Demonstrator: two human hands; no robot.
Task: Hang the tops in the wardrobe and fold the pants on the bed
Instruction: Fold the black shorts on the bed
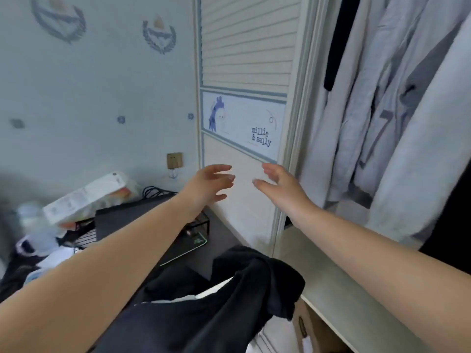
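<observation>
- The person's left hand (pixel 212 183) and right hand (pixel 277 182) are both stretched out in the middle of the frame, in front of the pale wardrobe door (pixel 244 59).
- Both hands have their fingers spread apart and hold nothing. The two hands are near each other but do not touch.
- It is hard to tell if the fingertips touch the door or just float in front of it.
- The hands may be out like this to push the door along, or to reach for the next piece of clothing. That is only a guess.
- On the right side of the frame the wardrobe is open. Light grey and white tops (pixel 382 110) hang there in a row, close together, so they stay smooth.
- A dark top or sleeve hangs at the upper right, behind the pale ones.
- A black garment (pixel 254 284) lies draped low in the middle of the frame, under the arms. It may be pants or a top; the frame does not show which. It looks like it is waiting its turn.
- At the lower left is a messy desk (pixel 178 245) with a white box (pixel 86 200) and black cables.
- The bed is not in view.
</observation>
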